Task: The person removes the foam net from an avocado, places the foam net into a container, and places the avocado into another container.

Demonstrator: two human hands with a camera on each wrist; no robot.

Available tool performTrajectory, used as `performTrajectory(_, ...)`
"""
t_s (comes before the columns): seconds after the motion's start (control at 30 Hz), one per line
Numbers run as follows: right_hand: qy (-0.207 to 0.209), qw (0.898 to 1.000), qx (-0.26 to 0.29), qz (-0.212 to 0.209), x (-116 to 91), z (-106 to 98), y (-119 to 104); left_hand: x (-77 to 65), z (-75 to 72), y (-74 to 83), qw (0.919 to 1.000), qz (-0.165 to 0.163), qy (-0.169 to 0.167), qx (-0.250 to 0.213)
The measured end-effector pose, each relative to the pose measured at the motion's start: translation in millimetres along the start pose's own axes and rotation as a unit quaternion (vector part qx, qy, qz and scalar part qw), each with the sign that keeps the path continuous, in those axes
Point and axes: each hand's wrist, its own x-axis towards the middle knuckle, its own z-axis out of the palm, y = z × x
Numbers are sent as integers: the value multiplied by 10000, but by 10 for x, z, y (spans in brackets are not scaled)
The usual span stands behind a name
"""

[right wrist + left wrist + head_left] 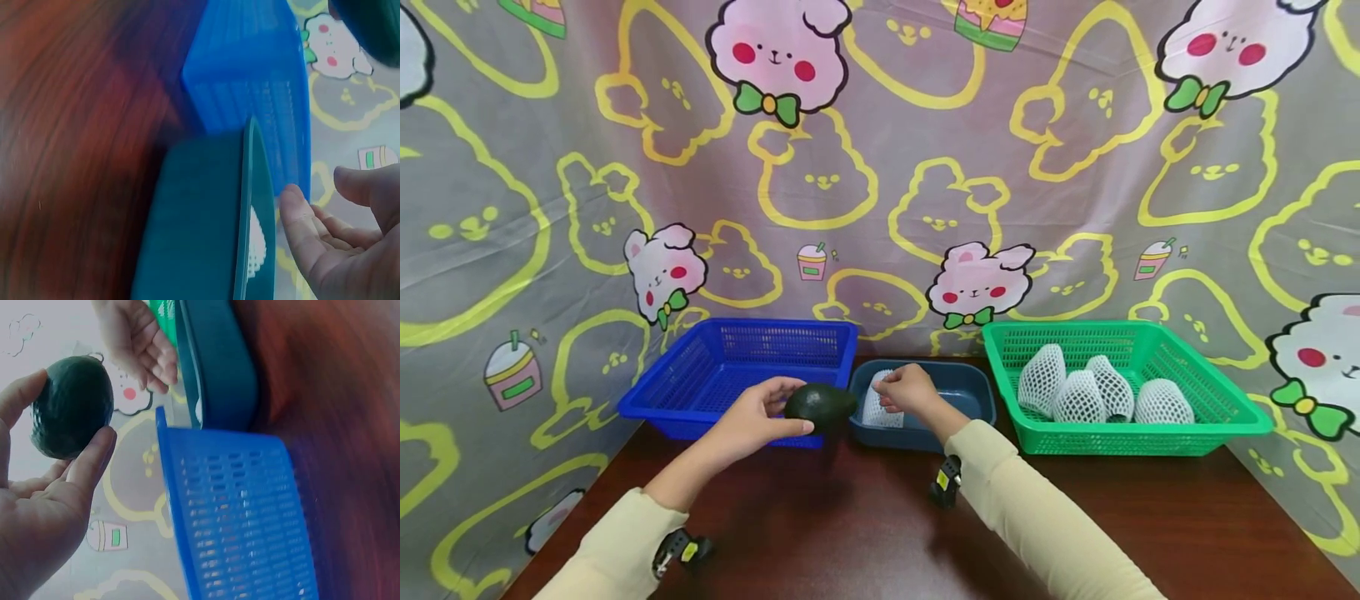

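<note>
My left hand grips a dark green avocado between thumb and fingers, raised in front of the blue basket. In the left wrist view the avocado is held well above the table. My right hand is over the dark teal basin, its fingers loosely bent. A gap shows between thumb and fingertips of the right hand in the right wrist view, with nothing between them. Below it, a white foam net sleeve sits at the left end of the basin, partly hidden by its wall in the right wrist view.
A blue basket stands left of the basin. On the right, a green basket holds several net-wrapped items. A patterned cloth hangs behind them, and the brown table extends in front.
</note>
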Motion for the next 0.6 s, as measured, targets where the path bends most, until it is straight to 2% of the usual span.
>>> performTrajectory(0.3, -287, 9969, 671, -278, -116, 204, -94, 120, -200, -84, 9956, -254, 813, 401)
performTrajectory(0.6, -583, 9904, 1226, -259, -152, 436, -89, 195, -380, -253, 9844, -615, 1304, 1012)
